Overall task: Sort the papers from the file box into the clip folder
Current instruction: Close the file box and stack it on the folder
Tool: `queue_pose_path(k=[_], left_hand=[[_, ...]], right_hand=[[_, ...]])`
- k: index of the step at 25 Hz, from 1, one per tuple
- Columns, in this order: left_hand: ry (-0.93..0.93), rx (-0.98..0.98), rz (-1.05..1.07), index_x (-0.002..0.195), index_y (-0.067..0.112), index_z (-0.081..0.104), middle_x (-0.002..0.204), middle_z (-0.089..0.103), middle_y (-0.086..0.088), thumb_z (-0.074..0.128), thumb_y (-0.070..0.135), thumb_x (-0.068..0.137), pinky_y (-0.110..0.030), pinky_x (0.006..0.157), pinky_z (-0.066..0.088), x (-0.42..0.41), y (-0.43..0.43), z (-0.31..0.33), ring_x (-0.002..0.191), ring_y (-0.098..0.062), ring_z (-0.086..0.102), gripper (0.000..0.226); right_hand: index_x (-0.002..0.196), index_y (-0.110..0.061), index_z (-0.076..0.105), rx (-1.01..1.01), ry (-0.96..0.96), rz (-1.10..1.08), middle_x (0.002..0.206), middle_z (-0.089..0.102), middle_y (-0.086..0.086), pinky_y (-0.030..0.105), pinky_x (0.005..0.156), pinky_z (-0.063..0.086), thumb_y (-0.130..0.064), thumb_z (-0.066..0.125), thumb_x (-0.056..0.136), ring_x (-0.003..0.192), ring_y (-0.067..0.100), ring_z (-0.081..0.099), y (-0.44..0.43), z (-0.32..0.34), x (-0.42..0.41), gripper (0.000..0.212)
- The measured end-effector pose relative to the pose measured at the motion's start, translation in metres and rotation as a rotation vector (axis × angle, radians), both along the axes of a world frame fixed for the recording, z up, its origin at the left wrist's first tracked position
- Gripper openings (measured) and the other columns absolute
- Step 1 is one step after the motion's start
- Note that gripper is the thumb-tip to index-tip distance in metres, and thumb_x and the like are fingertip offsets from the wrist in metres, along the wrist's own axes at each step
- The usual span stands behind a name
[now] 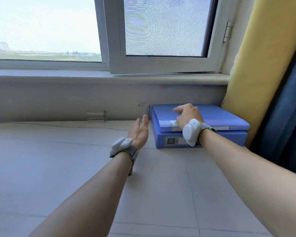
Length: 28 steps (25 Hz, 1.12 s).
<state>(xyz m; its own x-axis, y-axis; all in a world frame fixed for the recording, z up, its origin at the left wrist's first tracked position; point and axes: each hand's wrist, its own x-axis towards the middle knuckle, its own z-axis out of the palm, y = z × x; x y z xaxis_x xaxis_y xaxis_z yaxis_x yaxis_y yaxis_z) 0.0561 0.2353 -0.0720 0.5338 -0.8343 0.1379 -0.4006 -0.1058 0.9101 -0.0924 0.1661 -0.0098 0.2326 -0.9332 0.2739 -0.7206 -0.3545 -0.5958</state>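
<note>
The right hand [188, 115] rests on the blue clip folder [220, 118], fingers bent; I cannot tell if it grips. The left hand [140, 132], fingers straight, hovers off the folder's left end, beside a glass [143, 110]. The folder tops the file box [225, 138], long sides running left to right. The wall is behind and a yellow curtain [256, 82] to the right, so room to move lies nearer and leftward over the worktop [58, 159].

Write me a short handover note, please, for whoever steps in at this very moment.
Left grip: open, in the air beside the glass, holding nothing.
Right grip: on the thin blue clip folder; whether it grips the edge cannot be told.
Things: that folder lies closed on the thicker blue file box, at the table's far right.
Done: nothing visible; no papers out.
Left: open both, move the papers into the folder.
</note>
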Motion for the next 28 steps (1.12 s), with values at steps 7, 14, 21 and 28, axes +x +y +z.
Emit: queue_pose_path(k=[7,14,21,28], left_hand=[[0.02,0.041,0.371,0.125,0.007,0.059,0.128,0.062,-0.014,0.033,0.048,0.099,-0.036,0.095,0.041,0.096,0.039,-0.009,0.118,-0.033,0.055,0.055],[0.02,0.022,0.554,0.121,0.019,0.06,0.121,0.066,-0.004,0.055,0.033,0.087,-0.026,0.083,0.038,0.161,-0.001,-0.021,0.111,-0.026,0.059,0.037],[-0.144,0.193,0.664,0.109,0.026,0.057,0.111,0.068,-0.007,0.051,0.041,0.084,-0.038,0.096,0.033,0.195,-0.044,-0.025,0.113,-0.03,0.055,0.03],[-0.104,0.162,0.619,0.114,0.024,0.052,0.112,0.068,-0.007,0.053,0.038,0.084,-0.038,0.099,0.031,0.193,-0.041,-0.02,0.114,-0.03,0.056,0.033]], right_hand=[[0.11,-0.02,0.072,0.028,-0.139,0.298,0.103,0.073,0.001,0.013,0.081,0.042,-0.001,0.046,0.081,0.102,0.017,0.065,0.041,-0.022,0.132,0.043],[0.124,-0.018,0.064,0.126,-0.299,0.404,0.12,0.067,0.002,0.016,0.083,0.043,-0.007,0.058,0.08,0.088,0.009,0.056,0.01,-0.083,0.237,0.045],[0.133,-0.014,0.054,0.136,-0.359,0.533,0.137,0.056,0.001,0.013,0.099,0.033,-0.01,0.064,0.084,0.127,0.014,0.05,-0.043,-0.093,0.293,0.05],[0.134,-0.011,0.054,0.106,-0.343,0.515,0.138,0.055,0.003,0.014,0.101,0.033,-0.008,0.063,0.083,0.129,0.017,0.05,-0.044,-0.094,0.295,0.051]])
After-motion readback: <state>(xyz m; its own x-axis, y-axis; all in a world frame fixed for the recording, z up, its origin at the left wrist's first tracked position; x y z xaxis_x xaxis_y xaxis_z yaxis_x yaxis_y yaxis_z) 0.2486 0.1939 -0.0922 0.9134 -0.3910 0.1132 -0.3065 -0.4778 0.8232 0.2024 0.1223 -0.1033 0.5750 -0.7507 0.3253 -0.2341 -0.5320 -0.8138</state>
